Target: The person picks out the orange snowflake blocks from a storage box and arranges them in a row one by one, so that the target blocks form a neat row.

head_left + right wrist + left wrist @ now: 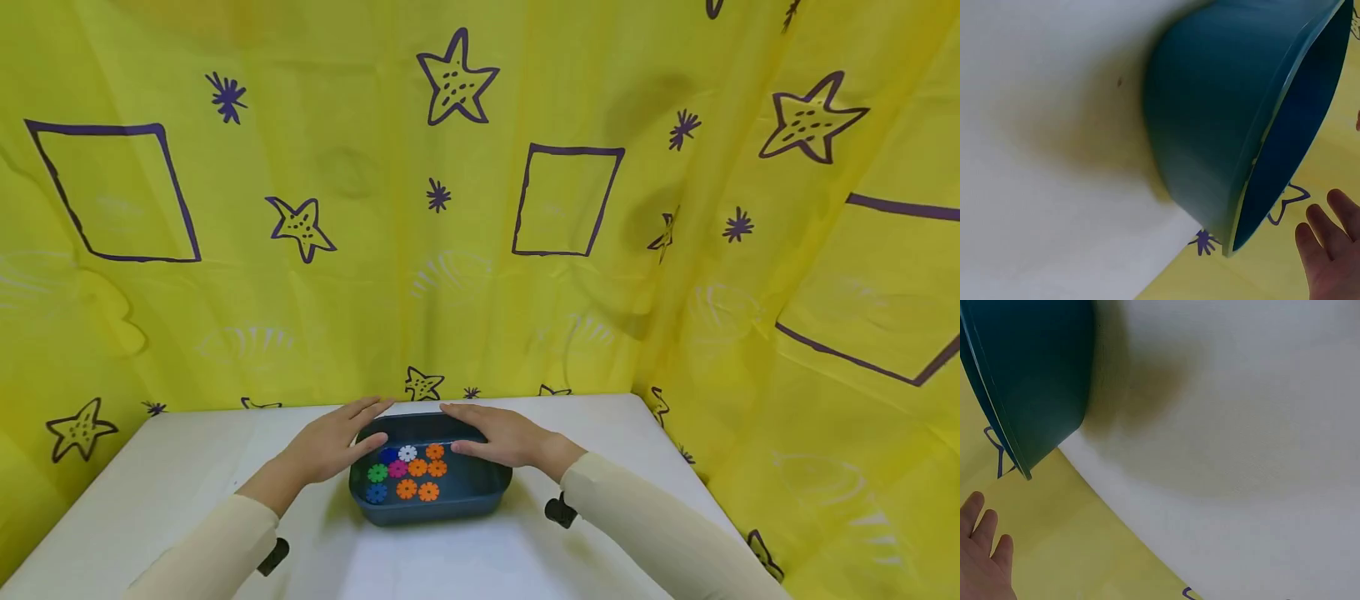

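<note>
I hold both hands out at either end of an oblong, round-cornered, dark blue-green tray (431,514), which sits on the smooth white tabletop (420,562). My left hand (330,442) is spread, thumb apart from nearly straight fingers; my right hand (504,433) mirrors it. Neither has hold of anything. The wrist views show gaps between the fingers and the rim; whether a thumb grazes the tray, I cannot tell.

I judge this to be a moment of framing the tray without a grip. Shifting it would call for closing both hands on its ends, evenly, so the loose pieces don't slide; picking one would call for a thumb-and-finger pinch.

The tray looks like plastic, its plain walls flaring up to a thin lip. On its floor, mostly towards my left, lie thin notched rounds, flower-like: five orange discs (417,468), a white disc (407,453), a pink disc (398,469), a green disc (377,472) and two blue discs (377,493). Behind hangs a softly creased yellow curtain (360,325).
</note>
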A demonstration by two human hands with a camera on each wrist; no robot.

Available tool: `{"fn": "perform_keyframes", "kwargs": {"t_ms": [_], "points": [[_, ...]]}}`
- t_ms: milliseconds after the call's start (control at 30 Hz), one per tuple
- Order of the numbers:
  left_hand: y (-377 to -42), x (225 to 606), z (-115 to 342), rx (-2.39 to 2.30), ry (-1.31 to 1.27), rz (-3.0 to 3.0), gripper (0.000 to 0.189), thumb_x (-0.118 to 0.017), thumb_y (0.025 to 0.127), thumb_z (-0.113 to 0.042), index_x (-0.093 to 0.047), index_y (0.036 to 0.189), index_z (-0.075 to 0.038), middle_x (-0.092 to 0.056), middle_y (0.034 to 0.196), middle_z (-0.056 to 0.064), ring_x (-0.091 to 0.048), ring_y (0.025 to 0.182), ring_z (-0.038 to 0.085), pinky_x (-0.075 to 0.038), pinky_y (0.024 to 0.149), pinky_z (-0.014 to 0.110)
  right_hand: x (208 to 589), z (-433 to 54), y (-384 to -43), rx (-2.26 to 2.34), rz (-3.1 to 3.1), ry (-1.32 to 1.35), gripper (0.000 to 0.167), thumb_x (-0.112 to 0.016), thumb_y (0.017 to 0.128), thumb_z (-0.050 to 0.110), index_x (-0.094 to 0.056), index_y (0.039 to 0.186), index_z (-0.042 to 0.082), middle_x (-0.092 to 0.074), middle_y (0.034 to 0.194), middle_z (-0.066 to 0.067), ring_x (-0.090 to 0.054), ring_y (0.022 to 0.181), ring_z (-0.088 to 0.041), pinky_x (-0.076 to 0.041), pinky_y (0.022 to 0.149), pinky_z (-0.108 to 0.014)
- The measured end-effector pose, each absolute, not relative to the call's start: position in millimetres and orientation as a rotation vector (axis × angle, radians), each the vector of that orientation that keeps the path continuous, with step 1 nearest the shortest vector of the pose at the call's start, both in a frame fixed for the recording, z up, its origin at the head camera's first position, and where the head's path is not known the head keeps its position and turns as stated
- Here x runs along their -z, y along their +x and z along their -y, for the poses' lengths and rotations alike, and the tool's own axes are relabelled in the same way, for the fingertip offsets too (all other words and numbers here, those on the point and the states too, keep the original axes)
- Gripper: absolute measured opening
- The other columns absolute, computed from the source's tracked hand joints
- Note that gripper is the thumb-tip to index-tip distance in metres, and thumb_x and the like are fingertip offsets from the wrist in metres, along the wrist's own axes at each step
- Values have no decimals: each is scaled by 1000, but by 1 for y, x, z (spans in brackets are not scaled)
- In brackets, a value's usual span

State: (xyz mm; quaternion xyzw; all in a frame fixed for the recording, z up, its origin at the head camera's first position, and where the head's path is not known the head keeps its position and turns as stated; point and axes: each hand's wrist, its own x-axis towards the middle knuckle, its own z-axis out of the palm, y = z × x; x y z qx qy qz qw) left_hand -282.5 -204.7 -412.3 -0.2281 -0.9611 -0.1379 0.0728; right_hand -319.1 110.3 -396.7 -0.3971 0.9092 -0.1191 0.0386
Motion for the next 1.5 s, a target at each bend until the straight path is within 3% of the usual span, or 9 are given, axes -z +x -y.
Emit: {"fn": "perform_keyframes", "kwargs": {"t_ms": [400, 533, 667, 967, 1167, 1500], "points": [[-278, 416, 213, 579, -517, 2923, 70, -40, 98, -61, -32, 155, -21, -35, 156, 15, -35, 140, 43, -34, 104, 68, 401, -106, -315, 601, -2766, -1111, 65, -42, 99, 57, -25, 157, 31, -35, 158, 3, -34, 145, -22, -28, 117, -47], [-276, 419, 214, 621, -494, 2915, 69, -39, 99, -60, -33, 155, -19, -34, 156, 16, -34, 141, 43, -32, 105, 68, 404, -104, -314, 706, -2750, -1067, 64, -48, 100, 51, -28, 156, 28, -39, 156, 0, -39, 142, -23, -30, 115, -50], [-274, 421, 214, 643, -468, 2904, 67, -38, 100, -58, -34, 154, -17, -34, 156, 15, -34, 141, 43, -32, 105, 69, 410, -102, -314, 846, -2705, -1023, 64, -51, 99, 48, -27, 156, 32, -44, 152, -1, -47, 135, -22, -36, 112, -50], [-272, 422, 214, 679, -367, 2889, 61, -41, 102, -50, -39, 151, -13, -39, 153, 20, -38, 138, 44, -34, 102, 69, 421, -98, -312, 1030, -2613, -971, 62, -54, 99, 45, -34, 154, 25, -46, 151, -7, -50, 133, -26, -40, 110, -46], [-274, 427, 216, 804, -301, 2879, 61, -44, 102, -48, -38, 151, -11, -40, 151, 21, -49, 129, 41, -39, 100, 66, 429, -97, -314, 1134, -2540, -932, 61, -56, 100, 36, -33, 154, 18, -44, 151, -14, -49, 132, -35, -41, 108, -48], [-277, 436, 219, 1049, -257, 2856, 64, -42, 103, -47, -34, 152, -7, -45, 147, 22, -52, 125, 42, -42, 100, 61, 440, -95, -316, 1166, -2530, -865, 56, -58, 99, 31, -42, 149, 11, -49, 147, -11, -55, 126, -34, -46, 103, -48]]}}
